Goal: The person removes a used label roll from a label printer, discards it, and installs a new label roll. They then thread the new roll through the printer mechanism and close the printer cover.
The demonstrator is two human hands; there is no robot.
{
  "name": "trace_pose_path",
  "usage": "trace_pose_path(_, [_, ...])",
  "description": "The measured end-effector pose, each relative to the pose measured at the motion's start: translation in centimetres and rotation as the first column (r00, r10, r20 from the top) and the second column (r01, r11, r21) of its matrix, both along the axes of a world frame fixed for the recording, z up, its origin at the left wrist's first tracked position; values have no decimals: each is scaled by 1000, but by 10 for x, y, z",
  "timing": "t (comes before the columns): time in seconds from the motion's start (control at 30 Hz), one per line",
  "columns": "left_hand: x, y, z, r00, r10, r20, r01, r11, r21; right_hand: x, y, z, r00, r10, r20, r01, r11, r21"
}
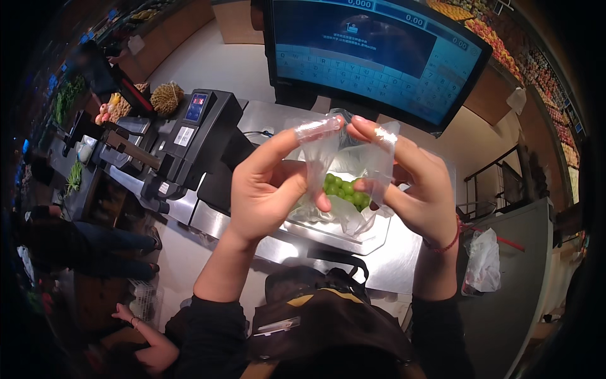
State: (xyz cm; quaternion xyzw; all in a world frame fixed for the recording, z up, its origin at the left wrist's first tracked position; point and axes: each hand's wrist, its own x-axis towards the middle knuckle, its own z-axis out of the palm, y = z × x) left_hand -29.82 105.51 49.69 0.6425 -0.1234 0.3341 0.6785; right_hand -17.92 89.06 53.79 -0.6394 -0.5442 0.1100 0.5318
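Observation:
A thin clear plastic bag [350, 161] is stretched between my two hands over the steel weighing platform, its mouth spread by my fingers. Green grapes [347, 190] show inside or just below the bag's opening. My left hand [272, 184] grips the bag's left rim, the film drawn over its index finger and the thumb bent inward. On the right side, my right hand [414, 180] pinches the other rim between fingers and thumb, a red cord around its wrist. The scale's metal tray [374, 245] lies beneath; film and hands hide much of it.
Behind the bag stands a large touch screen [360, 52]. At left are a black label printer [194, 137], a durian [166, 98] and another scale [128, 142]. A white plastic bag [483, 263] lies on the right grey surface. Another person's arm [151, 336] shows lower left.

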Motion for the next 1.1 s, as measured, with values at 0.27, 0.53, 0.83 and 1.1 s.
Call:
trace_pose_path(0.27, [17,-13,-12,996,36,83,-50,983,177,4,33,0,993,107,58,-97,983,-154])
trace_pose_path(0.53, [4,2,-13,757,543,363,-606,378,699,19,32,-14,957,-156,245,144,987,67])
trace_pose_path(0.83, [-36,17,-135,812,424,-401,-509,850,-133,87,-4,-162,804,-592,-56,594,804,18])
trace_pose_path(1.1, [9,20,-67,979,72,192,83,715,-694,25,25,-75,608,291,-739,90,899,429])
